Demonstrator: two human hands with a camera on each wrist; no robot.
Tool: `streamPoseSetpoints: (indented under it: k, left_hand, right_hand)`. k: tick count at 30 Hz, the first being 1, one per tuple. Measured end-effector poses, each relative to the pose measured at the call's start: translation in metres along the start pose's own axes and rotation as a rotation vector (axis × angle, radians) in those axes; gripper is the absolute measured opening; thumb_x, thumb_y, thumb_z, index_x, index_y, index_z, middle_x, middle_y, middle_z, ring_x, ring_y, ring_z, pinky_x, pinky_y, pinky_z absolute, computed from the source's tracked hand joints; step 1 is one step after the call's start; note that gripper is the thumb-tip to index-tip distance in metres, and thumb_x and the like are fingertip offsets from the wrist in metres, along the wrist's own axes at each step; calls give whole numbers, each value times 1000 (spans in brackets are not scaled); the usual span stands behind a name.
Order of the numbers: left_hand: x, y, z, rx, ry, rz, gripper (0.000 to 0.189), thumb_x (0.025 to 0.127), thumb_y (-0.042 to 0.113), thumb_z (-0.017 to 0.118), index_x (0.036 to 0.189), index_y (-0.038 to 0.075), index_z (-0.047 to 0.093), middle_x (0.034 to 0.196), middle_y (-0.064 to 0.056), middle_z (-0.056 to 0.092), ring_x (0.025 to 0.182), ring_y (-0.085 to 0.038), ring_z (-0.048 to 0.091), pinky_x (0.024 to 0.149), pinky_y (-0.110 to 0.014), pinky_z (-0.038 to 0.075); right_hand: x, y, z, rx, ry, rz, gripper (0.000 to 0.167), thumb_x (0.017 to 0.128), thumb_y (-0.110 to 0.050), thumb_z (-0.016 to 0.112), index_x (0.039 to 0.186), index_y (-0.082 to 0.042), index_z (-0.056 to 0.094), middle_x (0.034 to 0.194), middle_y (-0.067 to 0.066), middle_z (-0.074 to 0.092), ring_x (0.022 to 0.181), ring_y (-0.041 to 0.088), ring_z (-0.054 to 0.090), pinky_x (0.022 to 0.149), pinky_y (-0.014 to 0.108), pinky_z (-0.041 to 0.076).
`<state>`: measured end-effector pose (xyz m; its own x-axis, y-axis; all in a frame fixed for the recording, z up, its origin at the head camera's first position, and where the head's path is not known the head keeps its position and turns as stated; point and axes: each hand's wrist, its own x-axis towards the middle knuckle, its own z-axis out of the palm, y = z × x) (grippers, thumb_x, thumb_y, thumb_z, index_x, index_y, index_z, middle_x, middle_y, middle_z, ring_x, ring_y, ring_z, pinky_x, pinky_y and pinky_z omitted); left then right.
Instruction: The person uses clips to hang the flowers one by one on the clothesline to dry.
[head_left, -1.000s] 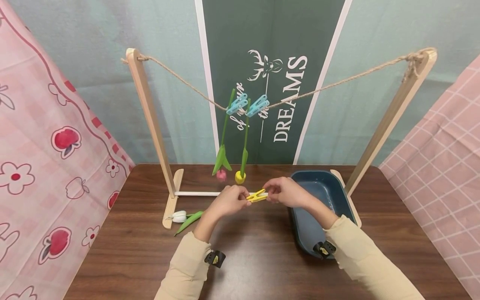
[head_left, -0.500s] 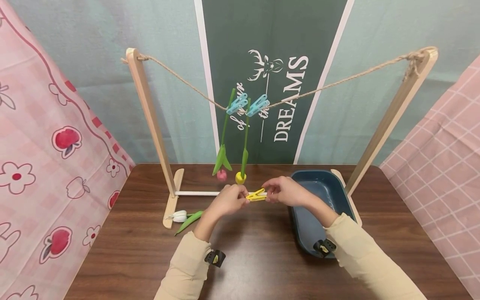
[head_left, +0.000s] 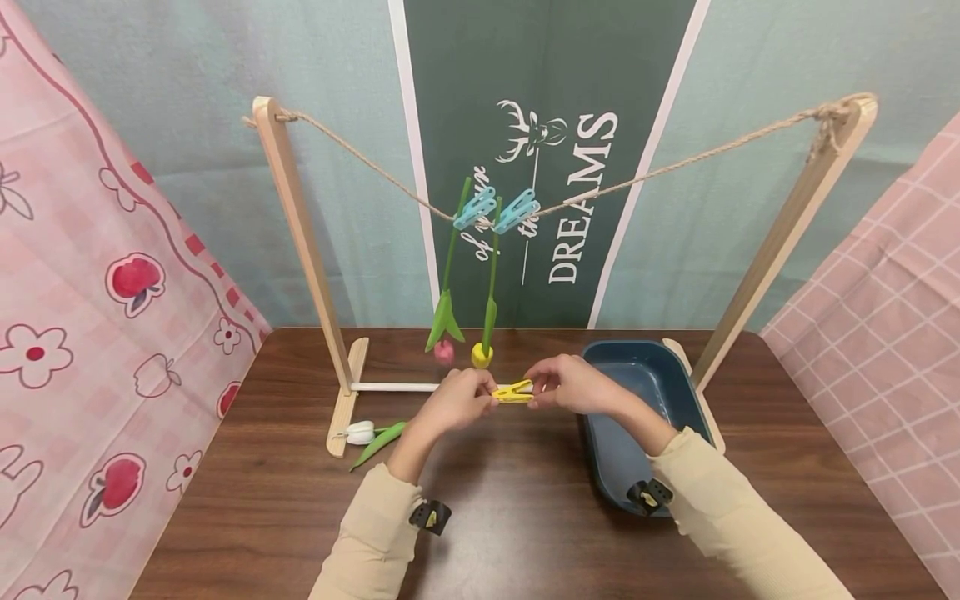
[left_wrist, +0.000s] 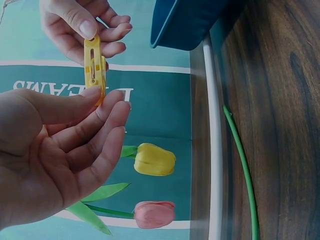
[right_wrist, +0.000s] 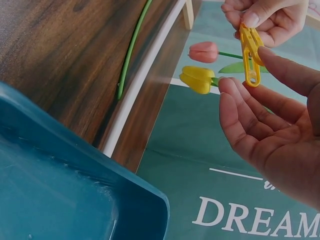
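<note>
Between my two hands is a yellow clothespin (head_left: 513, 392), held above the table. My left hand (head_left: 459, 403) pinches one end of it between thumb and fingertips; in the left wrist view this clothespin (left_wrist: 92, 65) points away from the palm. The thumb and fingers of my right hand (head_left: 573, 383) are on the spread handles at the other end, as the right wrist view shows. Behind the hands, a pink tulip (head_left: 444, 352) and a yellow tulip (head_left: 482, 357) hang head down from the rope, each under a blue clothespin (head_left: 516, 212).
A wooden stand (head_left: 300, 225) carries the sagging rope (head_left: 660, 172), with a white bar (head_left: 393, 387) low across it. A white tulip (head_left: 359, 432) lies at the left foot, its stem partly hidden by my left arm. Under my right forearm is a blue basin (head_left: 600, 475).
The yellow clothespin has tilted slightly, its right end lower, and my right fingers have shifted a little on its handles. My left hand stays almost still.
</note>
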<state>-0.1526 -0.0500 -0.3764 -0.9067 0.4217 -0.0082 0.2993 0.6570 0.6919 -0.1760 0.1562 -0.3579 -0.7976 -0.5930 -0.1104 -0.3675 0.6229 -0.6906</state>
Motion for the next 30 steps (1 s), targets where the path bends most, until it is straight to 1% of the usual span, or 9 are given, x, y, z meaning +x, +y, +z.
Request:
streamPoseSetpoints:
  k: [10,15,21,30]
  left_hand:
    - [0,-2,1,4,19,25,8,82,4,64,74,5,61,61,3,59,55,-5,50,53,-22,41]
    - [0,-2,1,-7,20,15,8,82,4,64,75,5,61,61,3,60,55,-5,51,53,-22,41]
    - [-1,-2,2,-20,12,6,8,83,4,63,75,4,62,63,2,61,57,-5,52,53,-22,42]
    - [-1,-2,2,-12,18,4,8,83,4,63,75,5,61,63,2,60,57,-5,51,53,-22,41]
  right_hand:
    - [-1,-1,0,-21,14,-28,28,73,-9,75,96,3,65,73,-3,60,66,10,55,57,26,44]
    - [-1,-2,1,-24,35,-15,27,74,-7,74,97,3,65,74,-2,60,67,11,55,60,27,45]
    - [-1,-3,1,-36,73,-4,23,75,-7,73,95,0,65,75,-2,60,69,12,55,61,28,46]
    - [-1,-4,0,-25,68,-6,25,76,-6,72,98,1,64,76,-1,60,70,12,55,63,28,45]
